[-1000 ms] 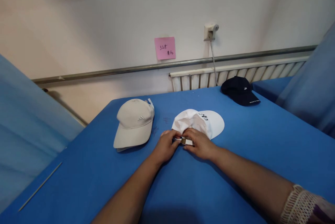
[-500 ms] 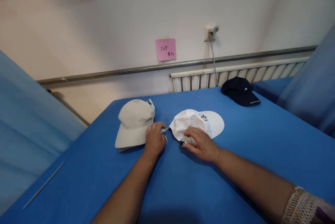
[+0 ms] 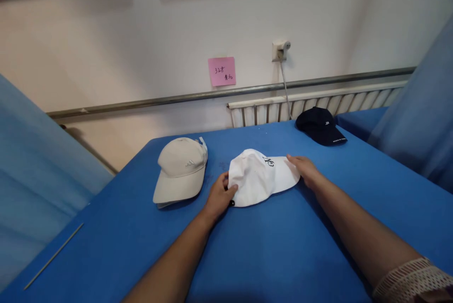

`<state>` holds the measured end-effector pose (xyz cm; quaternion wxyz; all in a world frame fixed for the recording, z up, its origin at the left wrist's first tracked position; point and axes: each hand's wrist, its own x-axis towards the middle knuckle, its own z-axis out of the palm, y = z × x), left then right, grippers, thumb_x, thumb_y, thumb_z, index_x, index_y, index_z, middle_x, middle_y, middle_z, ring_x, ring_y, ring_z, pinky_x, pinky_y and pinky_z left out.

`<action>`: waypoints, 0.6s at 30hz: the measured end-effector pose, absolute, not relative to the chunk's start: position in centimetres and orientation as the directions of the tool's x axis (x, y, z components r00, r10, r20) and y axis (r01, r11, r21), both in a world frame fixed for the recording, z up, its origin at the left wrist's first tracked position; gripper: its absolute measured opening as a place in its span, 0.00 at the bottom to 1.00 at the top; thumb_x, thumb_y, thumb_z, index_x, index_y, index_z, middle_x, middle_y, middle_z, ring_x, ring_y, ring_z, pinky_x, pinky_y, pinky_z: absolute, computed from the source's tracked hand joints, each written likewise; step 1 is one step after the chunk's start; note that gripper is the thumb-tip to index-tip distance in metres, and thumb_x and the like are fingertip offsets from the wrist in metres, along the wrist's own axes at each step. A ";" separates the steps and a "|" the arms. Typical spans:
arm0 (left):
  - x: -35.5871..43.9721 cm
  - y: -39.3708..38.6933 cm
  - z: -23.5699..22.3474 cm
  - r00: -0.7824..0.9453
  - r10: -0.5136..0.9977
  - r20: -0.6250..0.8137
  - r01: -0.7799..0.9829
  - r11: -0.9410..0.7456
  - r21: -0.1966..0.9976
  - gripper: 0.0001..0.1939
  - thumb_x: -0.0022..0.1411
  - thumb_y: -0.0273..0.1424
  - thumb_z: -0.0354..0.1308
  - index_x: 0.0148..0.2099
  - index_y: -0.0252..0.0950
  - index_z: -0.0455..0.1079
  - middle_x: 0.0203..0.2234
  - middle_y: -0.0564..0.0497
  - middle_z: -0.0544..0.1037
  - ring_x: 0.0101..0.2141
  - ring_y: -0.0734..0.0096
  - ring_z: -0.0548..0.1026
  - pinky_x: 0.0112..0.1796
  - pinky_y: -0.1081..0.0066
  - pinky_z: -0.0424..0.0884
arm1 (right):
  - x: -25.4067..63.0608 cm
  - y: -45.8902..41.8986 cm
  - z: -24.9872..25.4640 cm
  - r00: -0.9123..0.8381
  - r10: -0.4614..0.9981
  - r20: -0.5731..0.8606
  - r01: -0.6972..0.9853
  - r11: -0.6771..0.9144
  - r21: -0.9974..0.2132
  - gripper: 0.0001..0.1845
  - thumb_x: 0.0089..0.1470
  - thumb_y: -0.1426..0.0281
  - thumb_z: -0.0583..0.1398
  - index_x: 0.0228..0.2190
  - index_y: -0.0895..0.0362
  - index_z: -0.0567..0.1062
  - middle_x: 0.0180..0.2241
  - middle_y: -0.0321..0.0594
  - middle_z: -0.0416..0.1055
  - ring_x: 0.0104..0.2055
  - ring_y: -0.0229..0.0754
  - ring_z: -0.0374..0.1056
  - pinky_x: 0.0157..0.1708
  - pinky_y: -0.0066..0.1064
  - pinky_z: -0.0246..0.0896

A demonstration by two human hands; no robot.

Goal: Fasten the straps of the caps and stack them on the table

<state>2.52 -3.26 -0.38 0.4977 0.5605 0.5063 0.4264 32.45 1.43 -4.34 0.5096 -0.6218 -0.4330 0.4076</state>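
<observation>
A white cap (image 3: 253, 180) with black lettering lies in the middle of the blue-covered table, its brim pointing right. My left hand (image 3: 221, 197) grips the cap's back edge, thumb on the outside and fingers tucked inside. On the opposite side my right hand (image 3: 305, 171) pinches the brim's tip, some fingers hidden behind it. Left of my left hand sits a beige cap (image 3: 182, 164) with its brim toward me; another brim edge peeks out beneath it.
A black cap (image 3: 318, 126) rests at the table's far right. Along the left edge lies a thin stick (image 3: 53, 256). Behind the blue table (image 3: 269, 256) are a radiator (image 3: 262, 114), a rail and a socket with a cable (image 3: 284, 79). Blue curtains (image 3: 31, 180) hang on both sides.
My right hand has gone from the white cap's back opening to its brim. My left hand has moved from the strap end to the back edge. The crown looks fuller and smoother.
</observation>
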 end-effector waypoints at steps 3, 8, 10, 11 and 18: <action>1.9 -2.9 0.1 0.047 0.995 -0.093 -0.183 0.100 0.978 0.23 0.52 0.28 0.65 0.51 0.34 0.66 0.39 0.46 0.79 0.33 0.68 0.77 0.36 0.70 0.72 | 31.6 0.6 -3.5 -0.012 0.946 -0.324 -0.292 -0.313 -0.904 0.15 0.53 0.60 0.60 0.32 0.61 0.77 0.31 0.49 0.78 0.31 0.46 0.74 0.33 0.35 0.70; 0.2 -1.9 1.5 0.076 0.979 -0.188 -0.610 0.195 0.768 0.13 0.59 0.21 0.57 0.47 0.32 0.70 0.38 0.47 0.79 0.34 0.71 0.78 0.38 0.73 0.74 | 31.3 0.5 -2.5 -0.125 0.946 -0.300 -0.499 -0.321 -0.805 0.13 0.54 0.68 0.56 0.38 0.63 0.75 0.34 0.50 0.78 0.34 0.46 0.75 0.38 0.38 0.72; -0.4 -1.5 1.7 0.063 0.971 -0.229 -0.695 0.208 0.688 0.10 0.61 0.20 0.53 0.44 0.31 0.71 0.37 0.46 0.79 0.36 0.71 0.78 0.40 0.72 0.75 | 31.3 0.7 -2.3 -0.059 0.972 -0.226 -0.537 -0.222 -0.814 0.15 0.53 0.68 0.55 0.40 0.61 0.75 0.38 0.50 0.77 0.39 0.49 0.75 0.42 0.41 0.72; -0.6 -1.4 1.6 0.044 0.967 -0.252 -0.713 0.207 0.670 0.09 0.62 0.20 0.51 0.43 0.31 0.71 0.37 0.45 0.79 0.37 0.70 0.78 0.41 0.70 0.75 | 31.2 0.7 -2.1 -0.018 0.981 -0.195 -0.562 -0.171 -0.809 0.15 0.53 0.68 0.54 0.40 0.61 0.74 0.40 0.50 0.77 0.41 0.49 0.75 0.43 0.42 0.71; 1.3 -2.9 0.3 0.067 0.953 -0.295 -0.549 0.282 0.787 0.09 0.58 0.24 0.59 0.42 0.32 0.71 0.45 0.41 0.77 0.43 0.64 0.78 0.43 0.67 0.74 | 27.6 -1.1 -2.0 -0.012 0.988 -0.152 -0.759 -0.108 -0.642 0.16 0.49 0.75 0.60 0.42 0.54 0.73 0.40 0.39 0.77 0.41 0.42 0.74 0.36 0.33 0.74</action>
